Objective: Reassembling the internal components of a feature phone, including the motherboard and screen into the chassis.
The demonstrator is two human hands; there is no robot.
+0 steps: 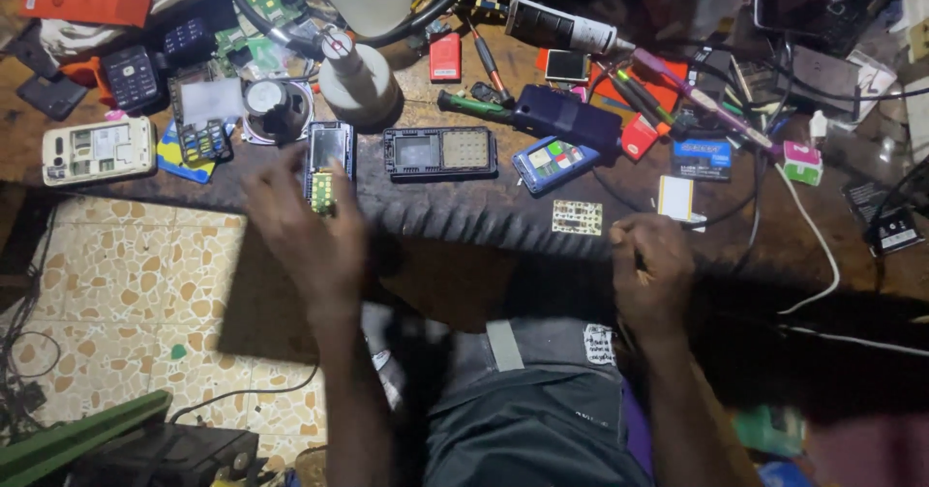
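A small green circuit board [322, 193] lies at the bench [464, 211] edge against an opened phone [330, 148], the left hand [295, 230] spread open over it, blurred, while the right hand [650, 264] is curled shut, contents unclear, beside a keypad [577, 217].

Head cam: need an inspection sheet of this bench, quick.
Surface: dark wooden bench, front edge notched, dimly lit.
Job's things: opened phone with a small circuit board at its lower end; black phone frame beside it.
Clutter: white phone body, blue phone, loose keypad sheet, tube, screwdrivers, white bottle.
Hands: left hand blurred, over the circuit board; right hand closed at the bench edge, contents unclear.
Cables: white cable runs off the right front edge.
Surroundings: patterned tile floor at left.
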